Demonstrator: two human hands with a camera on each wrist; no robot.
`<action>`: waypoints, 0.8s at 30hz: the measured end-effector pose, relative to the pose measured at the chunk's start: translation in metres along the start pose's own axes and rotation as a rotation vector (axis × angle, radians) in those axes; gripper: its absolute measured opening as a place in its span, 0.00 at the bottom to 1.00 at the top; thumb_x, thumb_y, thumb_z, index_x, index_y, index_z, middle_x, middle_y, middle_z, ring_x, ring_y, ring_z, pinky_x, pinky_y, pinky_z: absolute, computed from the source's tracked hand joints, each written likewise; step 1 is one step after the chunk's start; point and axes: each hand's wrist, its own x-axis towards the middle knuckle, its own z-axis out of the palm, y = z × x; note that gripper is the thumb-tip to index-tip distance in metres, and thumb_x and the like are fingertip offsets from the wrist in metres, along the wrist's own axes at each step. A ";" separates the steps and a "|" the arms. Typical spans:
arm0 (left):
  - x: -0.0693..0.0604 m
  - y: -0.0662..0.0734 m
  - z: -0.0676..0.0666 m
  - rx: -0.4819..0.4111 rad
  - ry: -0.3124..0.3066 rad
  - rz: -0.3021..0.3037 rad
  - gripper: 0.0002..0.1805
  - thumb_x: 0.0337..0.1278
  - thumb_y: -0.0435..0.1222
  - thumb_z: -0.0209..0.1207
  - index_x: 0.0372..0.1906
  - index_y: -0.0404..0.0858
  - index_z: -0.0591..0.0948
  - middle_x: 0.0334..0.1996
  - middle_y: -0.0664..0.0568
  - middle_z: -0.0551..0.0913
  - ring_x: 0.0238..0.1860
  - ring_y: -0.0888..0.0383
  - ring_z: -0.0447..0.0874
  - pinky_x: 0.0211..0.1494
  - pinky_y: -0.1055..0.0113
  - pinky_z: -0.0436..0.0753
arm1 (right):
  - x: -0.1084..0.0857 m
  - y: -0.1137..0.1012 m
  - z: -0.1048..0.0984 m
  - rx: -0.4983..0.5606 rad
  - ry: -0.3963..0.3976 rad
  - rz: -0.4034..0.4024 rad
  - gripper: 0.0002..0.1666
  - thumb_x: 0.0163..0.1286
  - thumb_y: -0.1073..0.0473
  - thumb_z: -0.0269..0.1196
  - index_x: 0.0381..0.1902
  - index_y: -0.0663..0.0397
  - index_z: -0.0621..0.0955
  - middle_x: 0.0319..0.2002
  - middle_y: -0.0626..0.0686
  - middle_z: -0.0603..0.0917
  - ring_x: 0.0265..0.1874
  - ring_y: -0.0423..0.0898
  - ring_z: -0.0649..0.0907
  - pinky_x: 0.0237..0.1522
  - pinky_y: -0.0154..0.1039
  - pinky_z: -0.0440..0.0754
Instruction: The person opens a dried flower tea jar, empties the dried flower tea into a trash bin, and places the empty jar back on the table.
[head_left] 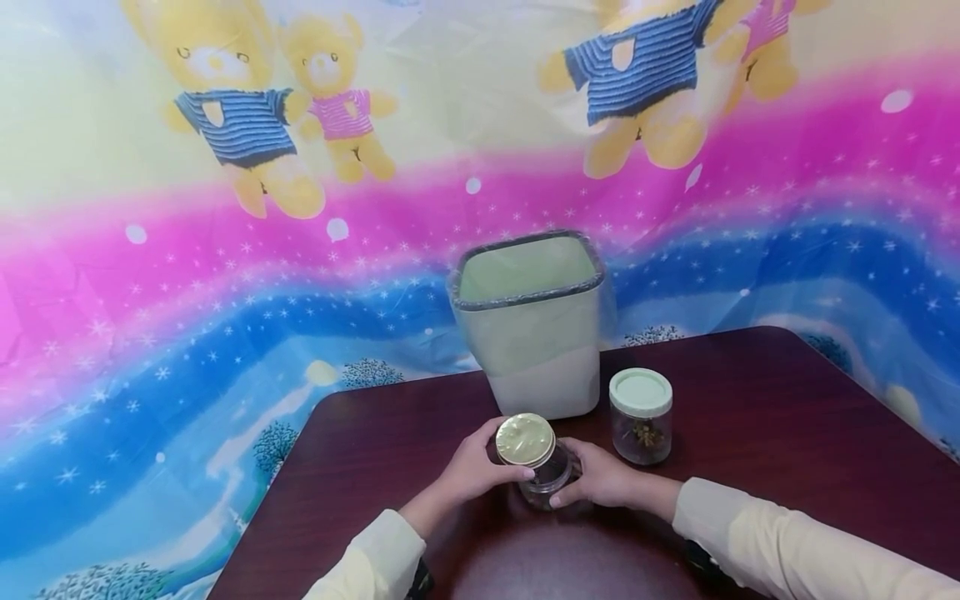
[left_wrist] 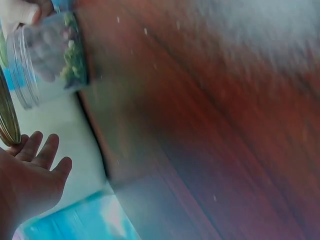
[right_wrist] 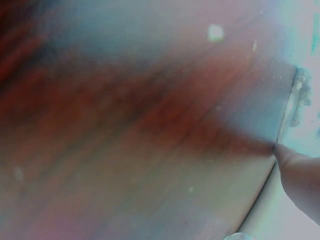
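My left hand (head_left: 478,468) grips a round gold lid (head_left: 525,439) between thumb and fingers. Just below and to the right, my right hand (head_left: 606,477) holds a clear jar (head_left: 542,492) around its side. The left wrist view shows the jar (left_wrist: 50,62) with its threaded mouth bare and greenish dried bits at its bottom. There the gold lid (left_wrist: 8,115) is apart from the mouth, with the left hand's fingertips at its edge. In the right wrist view only part of the right hand (right_wrist: 302,180) appears at the right edge.
Behind the hands stands a pale waste bin (head_left: 540,358) with a dark rim and a clear liner. Right of it, a second jar (head_left: 641,429) with a pale green lid holds dried plant matter. All rest on a dark red-brown table (head_left: 750,417) before a printed cloth (head_left: 420,250).
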 end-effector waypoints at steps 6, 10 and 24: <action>0.004 -0.011 -0.013 0.002 0.038 -0.039 0.42 0.38 0.45 0.77 0.64 0.43 0.73 0.52 0.56 0.80 0.54 0.56 0.76 0.59 0.53 0.73 | 0.000 0.001 0.000 0.058 -0.018 -0.019 0.49 0.50 0.66 0.76 0.64 0.76 0.63 0.56 0.69 0.77 0.56 0.61 0.76 0.53 0.33 0.73; 0.006 -0.019 -0.021 0.023 0.063 -0.074 0.43 0.39 0.46 0.76 0.64 0.40 0.72 0.54 0.52 0.79 0.56 0.54 0.75 0.60 0.52 0.72 | 0.000 0.003 0.000 0.086 -0.020 -0.018 0.49 0.50 0.67 0.76 0.64 0.77 0.63 0.56 0.69 0.76 0.56 0.61 0.76 0.51 0.32 0.74; 0.013 -0.043 -0.039 0.155 0.066 -0.133 0.45 0.39 0.52 0.75 0.64 0.39 0.71 0.54 0.50 0.79 0.57 0.52 0.75 0.59 0.52 0.71 | -0.002 0.001 0.001 0.093 -0.011 -0.002 0.50 0.50 0.67 0.76 0.65 0.79 0.61 0.57 0.69 0.75 0.58 0.63 0.75 0.55 0.41 0.75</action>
